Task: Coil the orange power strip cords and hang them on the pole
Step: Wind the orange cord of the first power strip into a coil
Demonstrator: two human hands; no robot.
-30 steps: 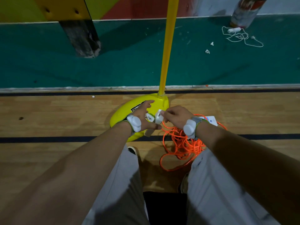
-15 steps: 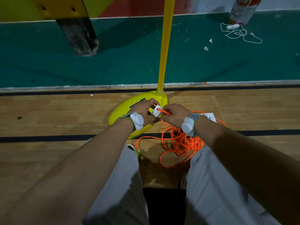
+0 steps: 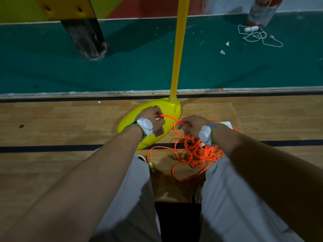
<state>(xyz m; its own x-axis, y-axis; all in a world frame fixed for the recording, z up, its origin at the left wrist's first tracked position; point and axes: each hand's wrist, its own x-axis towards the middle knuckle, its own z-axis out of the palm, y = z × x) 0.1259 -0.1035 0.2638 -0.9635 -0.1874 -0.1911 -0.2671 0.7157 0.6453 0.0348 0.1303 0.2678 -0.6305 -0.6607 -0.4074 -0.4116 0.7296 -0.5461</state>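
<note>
An orange cord (image 3: 197, 152) lies in a loose tangle on the wooden floor in front of my knees. My left hand (image 3: 153, 117) grips the cord's white plug end over the yellow base (image 3: 167, 105). My right hand (image 3: 192, 124) pinches the cord a short way along, and a taut stretch of orange cord runs between the two hands. The white power strip (image 3: 227, 124) peeks out behind my right wrist. The yellow pole (image 3: 178, 49) rises from the base straight ahead.
A dark post (image 3: 85, 39) stands on the green floor at the back left. A white power strip with cord (image 3: 257, 34) lies at the back right beside a cylinder (image 3: 262, 11). Paper scraps (image 3: 222, 52) dot the green floor. My legs (image 3: 236, 198) flank the tangle.
My hands have drawn apart, stretching a length of orange cord between them. My left hand has moved left over the base, and a loop of cord has spread out to the left on the floor.
</note>
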